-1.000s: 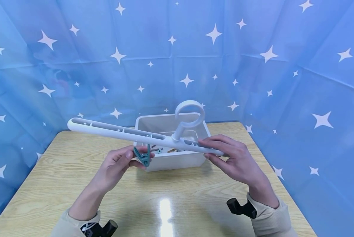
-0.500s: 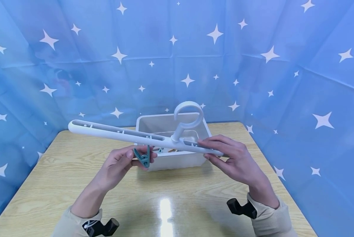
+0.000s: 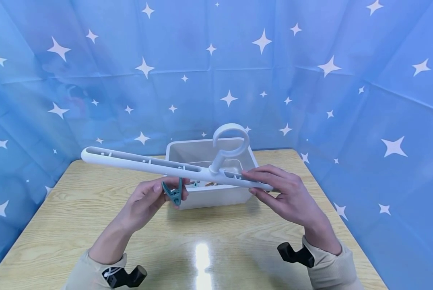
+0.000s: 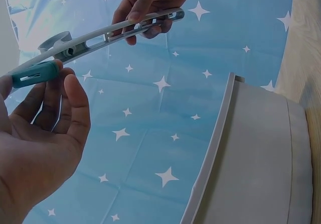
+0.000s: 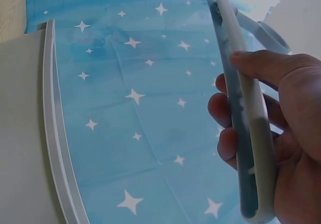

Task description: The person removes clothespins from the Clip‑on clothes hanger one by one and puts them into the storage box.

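A white plastic hanger with a slotted bar and a round hook is held tilted above the bin, its left end higher. My right hand grips the bar near its right end, thumb on the near side and fingers behind, as the right wrist view shows. Between thumb and fingers, my left hand pinches a teal clothespin just under the middle of the bar. In the left wrist view the clothespin lies close along the bar; whether it touches cannot be told.
Behind the hands stands a white bin on the wooden table. Several small teal and brown pieces lie in it, partly hidden by the hanger. A blue star-patterned curtain surrounds the table's back and sides.
The left hand and the clothespin have shifted very slightly. The hanger's left end has dipped a little since a second ago. My right hand has stayed in place.
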Available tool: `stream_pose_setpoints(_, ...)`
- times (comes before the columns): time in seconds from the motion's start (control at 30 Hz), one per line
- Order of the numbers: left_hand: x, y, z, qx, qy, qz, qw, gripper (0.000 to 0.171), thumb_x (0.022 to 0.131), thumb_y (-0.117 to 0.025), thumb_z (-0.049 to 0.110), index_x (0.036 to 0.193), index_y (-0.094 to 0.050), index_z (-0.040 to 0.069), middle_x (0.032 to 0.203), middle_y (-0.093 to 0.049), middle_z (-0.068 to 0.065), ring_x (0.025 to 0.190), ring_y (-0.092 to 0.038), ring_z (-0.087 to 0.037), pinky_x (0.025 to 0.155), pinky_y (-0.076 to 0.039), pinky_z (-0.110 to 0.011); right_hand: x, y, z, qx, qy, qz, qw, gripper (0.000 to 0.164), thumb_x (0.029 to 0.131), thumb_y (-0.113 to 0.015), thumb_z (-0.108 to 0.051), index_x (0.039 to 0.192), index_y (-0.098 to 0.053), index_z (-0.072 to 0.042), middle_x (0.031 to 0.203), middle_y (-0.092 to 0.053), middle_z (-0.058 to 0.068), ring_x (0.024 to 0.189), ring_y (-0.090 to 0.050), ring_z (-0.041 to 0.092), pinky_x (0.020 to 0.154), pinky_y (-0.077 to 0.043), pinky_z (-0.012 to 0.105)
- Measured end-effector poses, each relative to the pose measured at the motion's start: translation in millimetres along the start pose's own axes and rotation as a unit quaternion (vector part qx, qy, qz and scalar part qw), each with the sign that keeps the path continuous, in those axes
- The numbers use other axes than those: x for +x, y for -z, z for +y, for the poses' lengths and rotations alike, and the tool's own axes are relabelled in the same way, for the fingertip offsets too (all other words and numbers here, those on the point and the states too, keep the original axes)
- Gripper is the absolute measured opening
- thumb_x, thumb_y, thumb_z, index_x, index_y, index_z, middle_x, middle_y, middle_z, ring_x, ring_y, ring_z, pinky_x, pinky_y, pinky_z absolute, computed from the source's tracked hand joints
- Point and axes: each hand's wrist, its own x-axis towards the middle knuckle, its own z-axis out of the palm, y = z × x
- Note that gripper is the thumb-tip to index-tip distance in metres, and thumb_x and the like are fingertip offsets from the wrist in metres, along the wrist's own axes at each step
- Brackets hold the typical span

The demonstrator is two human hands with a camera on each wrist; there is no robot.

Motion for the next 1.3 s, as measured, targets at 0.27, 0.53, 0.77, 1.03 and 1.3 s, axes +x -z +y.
stream_pose_setpoints(0.27,-2.0,-2.0,-0.1,0.01,-0.013,0.038,0.9991,0.034,0.105,-0.047,0.041,0.121,-0.067,0.018,0.102,-0.067,0.006,0.089,-0.058,-0.011,0.079,-0.05,-0.026,-1,-1,-1,-0.003,-0.01,-0.005,1.0,0.029,0.097,-0.068,-0.024,0.123,-0.071,-0.014,0.112,-0.071,0.002,0.085,-0.063,0.005,0.066,-0.047,0.014)
stream_pose_setpoints(0.53,-0.7,-8.6,0.0,0.046,-0.05,0.132,0.989,0.03,0.094,-0.062,0.044,0.112,-0.075,0.022,0.101,-0.074,0.007,0.094,-0.066,-0.007,0.077,-0.05,-0.019,-5,-2,-1,0.001,-0.026,-0.023,0.999,0.029,0.096,-0.069,-0.02,0.124,-0.07,-0.014,0.114,-0.07,0.003,0.086,-0.063,0.006,0.069,-0.049,0.015)
stream_pose_setpoints(0.77,4.6,-13.4,-3.6,0.098,-0.133,0.168,0.9718,0.023,0.093,-0.067,0.035,0.106,-0.076,0.019,0.091,-0.073,0.008,0.079,-0.065,-0.003,0.059,-0.046,-0.019,-1,-4,-1,0.013,0.015,-0.004,1.0,0.03,0.099,-0.063,-0.026,0.125,-0.069,-0.011,0.114,-0.07,0.004,0.085,-0.064,0.007,0.069,-0.05,0.014)
stream_pose_setpoints(1.03,11.1,-17.4,-9.4,0.125,-0.241,0.201,0.9411,0.02,0.09,-0.073,0.019,0.105,-0.078,0.007,0.096,-0.074,0.005,0.085,-0.064,-0.007,0.074,-0.05,-0.016,-2,-5,-2,0.017,0.012,-0.004,1.0,0.031,0.1,-0.062,-0.029,0.126,-0.069,-0.012,0.113,-0.07,0.005,0.084,-0.063,0.007,0.069,-0.049,0.014)
stream_pose_setpoints(1.3,13.9,-21.6,-14.0,0.246,-0.303,0.265,0.8815,0.023,0.086,-0.079,0.016,0.098,-0.077,-0.003,0.107,-0.075,0.002,0.093,-0.068,-0.007,0.083,-0.054,-0.016,-4,-4,-2,0.011,-0.008,-0.017,1.0,0.032,0.1,-0.06,-0.032,0.126,-0.069,-0.014,0.113,-0.07,0.005,0.085,-0.065,0.008,0.071,-0.05,0.014)
